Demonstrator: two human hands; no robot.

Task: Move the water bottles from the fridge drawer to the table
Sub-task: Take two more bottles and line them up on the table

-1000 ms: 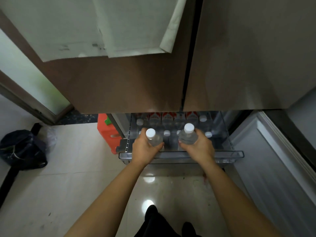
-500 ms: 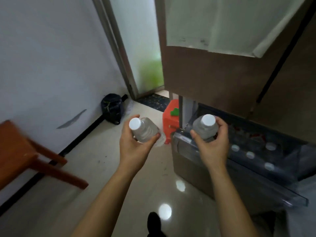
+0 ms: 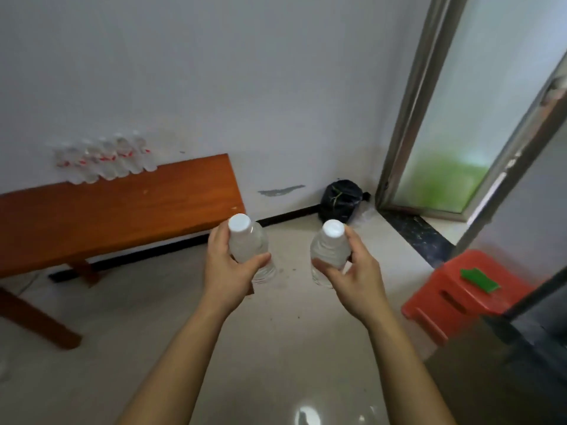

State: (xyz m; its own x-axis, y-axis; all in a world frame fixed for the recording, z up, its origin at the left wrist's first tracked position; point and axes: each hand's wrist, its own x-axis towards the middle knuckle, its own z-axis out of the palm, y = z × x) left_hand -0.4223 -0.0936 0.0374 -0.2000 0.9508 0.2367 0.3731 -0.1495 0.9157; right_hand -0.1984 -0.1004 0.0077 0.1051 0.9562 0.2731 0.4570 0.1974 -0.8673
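Left grip (image 3: pixel 227 271) and right grip (image 3: pixel 352 271) each curl round a clear water bottle, held in the air over the floor (image 3: pixel 153 332) near the right end of the desk (image 3: pixel 122 216).

A black bag (image 3: pixel 339 199) sits in the corner beside the frosted glass door (image 3: pixel 454 133). A red stool (image 3: pixel 454 302) with a green scrap (image 3: pixel 478 279) on top stands at the right, next to a dark, blurred edge. The left bottle (image 3: pixel 248 243) and right bottle (image 3: pixel 328 250) are see-through with white caps, and their caps tilt towards the camera. A blurred row of bottles (image 3: pixel 107 161) with red labels stands along the desk's back edge by the wall. Bare wood runs in front of the row to the desk's front edge, and pale floor lies open between the person and the desk.
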